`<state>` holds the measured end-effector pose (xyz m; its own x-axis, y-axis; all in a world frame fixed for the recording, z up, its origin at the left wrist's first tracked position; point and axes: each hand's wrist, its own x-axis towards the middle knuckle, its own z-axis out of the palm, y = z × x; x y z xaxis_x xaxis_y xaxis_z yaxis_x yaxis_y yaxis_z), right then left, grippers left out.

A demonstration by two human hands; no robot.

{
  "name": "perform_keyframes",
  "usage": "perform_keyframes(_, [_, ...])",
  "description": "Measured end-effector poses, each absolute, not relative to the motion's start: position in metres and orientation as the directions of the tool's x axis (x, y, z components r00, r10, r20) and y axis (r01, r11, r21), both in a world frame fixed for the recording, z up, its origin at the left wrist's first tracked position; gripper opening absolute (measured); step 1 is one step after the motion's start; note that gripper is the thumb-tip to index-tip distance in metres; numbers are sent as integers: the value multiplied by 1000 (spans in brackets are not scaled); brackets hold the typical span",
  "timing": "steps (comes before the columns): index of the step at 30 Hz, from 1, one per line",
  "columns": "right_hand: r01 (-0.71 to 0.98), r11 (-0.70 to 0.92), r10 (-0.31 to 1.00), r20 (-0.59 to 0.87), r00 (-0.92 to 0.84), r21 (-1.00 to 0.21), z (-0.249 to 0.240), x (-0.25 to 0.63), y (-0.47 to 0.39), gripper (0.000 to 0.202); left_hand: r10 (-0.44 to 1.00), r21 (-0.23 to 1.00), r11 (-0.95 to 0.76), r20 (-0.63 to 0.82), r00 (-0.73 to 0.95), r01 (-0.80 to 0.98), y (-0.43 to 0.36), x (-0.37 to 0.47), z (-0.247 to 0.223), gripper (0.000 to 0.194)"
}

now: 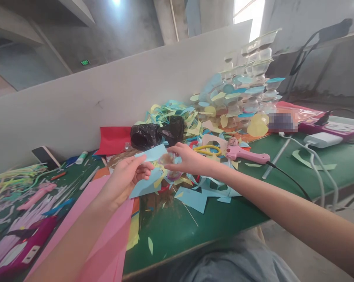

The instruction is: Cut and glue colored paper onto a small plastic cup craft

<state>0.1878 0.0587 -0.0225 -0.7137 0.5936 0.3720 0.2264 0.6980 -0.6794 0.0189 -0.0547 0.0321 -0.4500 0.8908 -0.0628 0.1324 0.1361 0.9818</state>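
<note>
My left hand (131,176) pinches a light blue piece of paper (153,152) between thumb and fingers. Beside it, my right hand (184,158) curls its fingers round a small clear plastic cup (167,158), partly hidden and blurred. Under both hands lie more blue paper (147,183) and yellow scraps. To the right of my right hand rests a pink glue gun (248,154) with a black cord. Blue offcuts with cut-out holes (218,187) spread below my right forearm.
Clear cups with blue and yellow paper discs stand stacked (253,78) at the back right. Paper scraps (177,111) heap by a black plastic bag (147,135). Pink sheets (106,235), a phone (46,157) and a magenta power strip (24,246) lie left. White cables (314,156) cross the right side.
</note>
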Motion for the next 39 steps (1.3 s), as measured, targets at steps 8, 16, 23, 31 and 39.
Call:
perform_keyframes(8, [210, 698, 587, 380, -715, -684, -25, 188, 59, 52, 896, 892, 79, 133, -425, 446, -55, 23, 24, 26])
perform_keyframes(16, [205, 702, 580, 381, -720, -682, -23, 190, 58, 49, 842, 323, -22, 516, -157, 946, -61, 18, 14, 26])
perform_keyframes(23, [235, 766, 543, 408, -734, -598, -21, 192, 56, 62, 766, 168, 31, 629, -132, 985, -57, -3, 17, 27])
perform_keyframes(31, [193, 612, 637, 334, -695, -767, -11, 193, 54, 39, 755, 246, 182, 586, -295, 952, -43, -57, 0, 21])
perform_keyframes(39, [213, 643, 671, 408, -620, -736, -10, 196, 55, 18, 752, 183, 309, 553, -358, 933, -44, -75, -8, 25])
